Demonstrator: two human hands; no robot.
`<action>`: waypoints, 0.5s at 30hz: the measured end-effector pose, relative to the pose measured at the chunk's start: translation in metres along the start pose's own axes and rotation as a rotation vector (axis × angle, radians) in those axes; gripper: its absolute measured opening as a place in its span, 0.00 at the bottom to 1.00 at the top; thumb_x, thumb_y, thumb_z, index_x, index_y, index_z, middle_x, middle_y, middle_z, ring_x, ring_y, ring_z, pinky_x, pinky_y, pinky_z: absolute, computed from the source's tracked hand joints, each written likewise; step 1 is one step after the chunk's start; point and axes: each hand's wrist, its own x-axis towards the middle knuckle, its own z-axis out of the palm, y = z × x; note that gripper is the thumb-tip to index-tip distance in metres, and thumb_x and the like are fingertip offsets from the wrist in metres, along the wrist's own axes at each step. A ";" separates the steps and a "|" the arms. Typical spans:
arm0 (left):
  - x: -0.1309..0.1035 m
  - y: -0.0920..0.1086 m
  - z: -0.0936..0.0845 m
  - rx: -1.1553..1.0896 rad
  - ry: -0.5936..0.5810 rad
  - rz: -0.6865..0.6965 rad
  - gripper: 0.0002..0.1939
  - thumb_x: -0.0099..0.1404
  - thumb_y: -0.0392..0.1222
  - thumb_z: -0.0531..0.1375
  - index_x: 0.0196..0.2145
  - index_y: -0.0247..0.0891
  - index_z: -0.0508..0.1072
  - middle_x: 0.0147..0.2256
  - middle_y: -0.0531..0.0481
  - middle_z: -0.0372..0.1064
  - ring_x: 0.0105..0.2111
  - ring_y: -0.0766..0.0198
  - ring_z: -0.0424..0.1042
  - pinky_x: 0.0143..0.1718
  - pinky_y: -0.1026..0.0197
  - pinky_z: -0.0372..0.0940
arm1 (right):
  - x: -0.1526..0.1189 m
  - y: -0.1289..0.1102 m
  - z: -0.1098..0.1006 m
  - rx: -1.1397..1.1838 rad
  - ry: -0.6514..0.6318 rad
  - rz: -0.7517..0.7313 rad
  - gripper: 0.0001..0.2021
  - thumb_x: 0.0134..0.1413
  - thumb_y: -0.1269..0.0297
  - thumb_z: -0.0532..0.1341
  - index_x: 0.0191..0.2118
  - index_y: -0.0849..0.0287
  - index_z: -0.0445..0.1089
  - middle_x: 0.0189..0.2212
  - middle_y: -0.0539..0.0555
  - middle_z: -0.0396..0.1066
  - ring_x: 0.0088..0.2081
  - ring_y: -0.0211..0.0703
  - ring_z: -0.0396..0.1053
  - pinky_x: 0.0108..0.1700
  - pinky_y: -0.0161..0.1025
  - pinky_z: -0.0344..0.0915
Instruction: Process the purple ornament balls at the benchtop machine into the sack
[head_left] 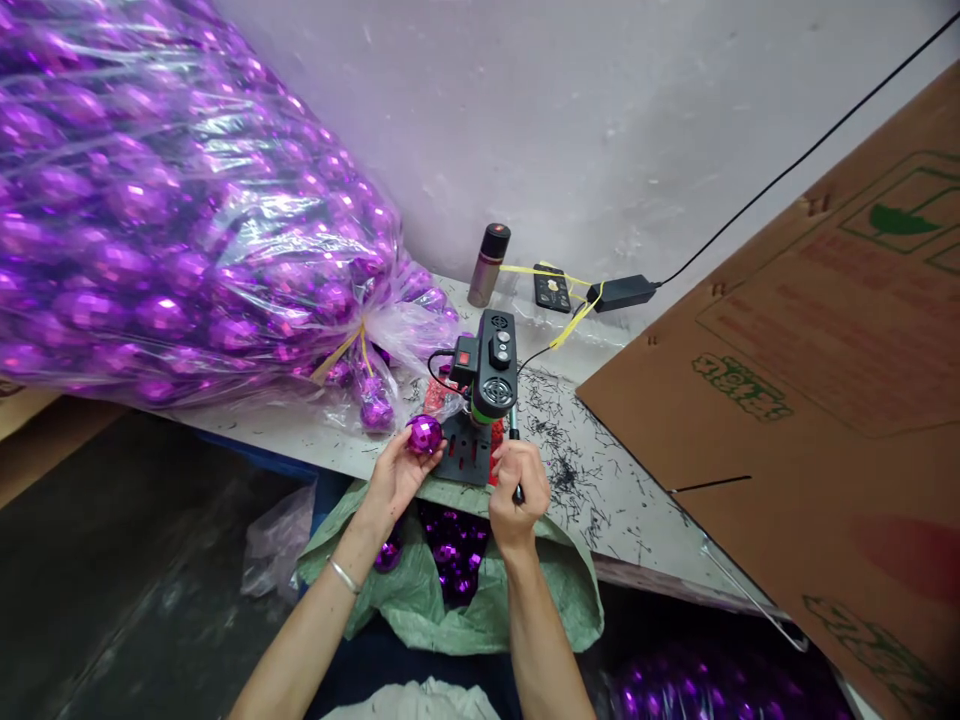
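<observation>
Your half-curled left hand held a faceted bauble left of the lever machine; your right hand clenched its handle.

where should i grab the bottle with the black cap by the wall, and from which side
Probably around the straight body of the bottle, below its cap, coming from the left. It stands upright, so its cylinder shape suits a wraparound grip, while the yellow cord runs off to its right and the black machine stands in front.
</observation>
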 end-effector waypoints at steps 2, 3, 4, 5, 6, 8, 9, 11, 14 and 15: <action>0.002 -0.002 0.000 0.018 0.013 -0.003 0.19 0.62 0.46 0.65 0.50 0.40 0.74 0.44 0.45 0.79 0.42 0.57 0.80 0.46 0.55 0.75 | 0.001 0.000 -0.001 0.000 -0.001 -0.005 0.15 0.66 0.75 0.52 0.26 0.55 0.62 0.26 0.49 0.67 0.29 0.37 0.68 0.33 0.37 0.64; 0.003 -0.003 -0.001 0.032 0.019 -0.006 0.21 0.62 0.46 0.65 0.52 0.42 0.73 0.44 0.46 0.79 0.41 0.59 0.80 0.43 0.57 0.75 | 0.002 0.000 -0.002 0.003 -0.001 -0.008 0.15 0.66 0.74 0.52 0.26 0.55 0.62 0.26 0.49 0.67 0.29 0.37 0.68 0.32 0.37 0.64; 0.004 -0.003 -0.001 0.044 0.027 -0.011 0.23 0.62 0.45 0.66 0.54 0.43 0.73 0.43 0.48 0.79 0.39 0.60 0.79 0.41 0.59 0.74 | 0.003 0.000 -0.002 0.007 -0.002 -0.008 0.15 0.66 0.74 0.52 0.26 0.55 0.62 0.25 0.49 0.67 0.29 0.38 0.68 0.32 0.37 0.64; 0.005 -0.003 -0.001 0.052 0.036 -0.018 0.24 0.62 0.45 0.66 0.55 0.44 0.72 0.43 0.48 0.80 0.37 0.61 0.79 0.40 0.60 0.74 | 0.005 -0.001 -0.003 0.012 -0.003 -0.005 0.15 0.66 0.74 0.52 0.26 0.55 0.62 0.25 0.49 0.67 0.29 0.38 0.68 0.32 0.37 0.64; 0.006 -0.004 -0.001 0.057 0.045 -0.022 0.23 0.61 0.45 0.67 0.54 0.44 0.72 0.42 0.49 0.80 0.37 0.61 0.79 0.39 0.60 0.74 | 0.007 -0.001 -0.003 0.018 -0.002 0.003 0.15 0.66 0.73 0.52 0.26 0.55 0.62 0.25 0.49 0.67 0.29 0.37 0.68 0.32 0.37 0.63; 0.009 -0.006 0.002 0.064 0.067 0.000 0.21 0.60 0.44 0.68 0.51 0.42 0.73 0.42 0.48 0.80 0.38 0.61 0.80 0.42 0.60 0.74 | 0.014 -0.003 -0.004 0.031 0.001 0.027 0.16 0.66 0.73 0.53 0.26 0.55 0.62 0.25 0.48 0.66 0.29 0.37 0.67 0.32 0.37 0.63; 0.010 -0.009 0.003 0.074 0.077 0.027 0.21 0.59 0.44 0.69 0.49 0.41 0.73 0.42 0.47 0.80 0.39 0.60 0.80 0.44 0.59 0.74 | 0.017 -0.004 -0.004 0.038 0.004 0.040 0.16 0.67 0.73 0.53 0.26 0.56 0.62 0.24 0.48 0.66 0.29 0.37 0.67 0.32 0.37 0.62; 0.015 -0.015 0.007 0.124 0.093 0.095 0.19 0.58 0.44 0.70 0.46 0.39 0.71 0.43 0.46 0.80 0.42 0.59 0.80 0.48 0.56 0.73 | 0.024 -0.007 -0.004 0.043 0.007 0.058 0.16 0.67 0.72 0.53 0.25 0.56 0.62 0.24 0.48 0.65 0.28 0.36 0.67 0.32 0.37 0.62; 0.023 -0.027 0.009 0.297 0.129 0.234 0.19 0.58 0.42 0.69 0.45 0.39 0.70 0.44 0.45 0.79 0.46 0.57 0.79 0.54 0.51 0.71 | 0.030 -0.009 -0.005 0.025 0.006 0.069 0.16 0.68 0.70 0.54 0.26 0.56 0.63 0.23 0.48 0.64 0.27 0.36 0.66 0.32 0.37 0.62; 0.025 -0.030 0.008 0.375 0.146 0.300 0.19 0.58 0.40 0.68 0.46 0.39 0.70 0.46 0.44 0.78 0.48 0.56 0.78 0.57 0.50 0.69 | 0.031 -0.009 -0.005 0.020 0.003 0.067 0.16 0.68 0.70 0.54 0.26 0.56 0.63 0.23 0.48 0.64 0.27 0.36 0.66 0.32 0.37 0.62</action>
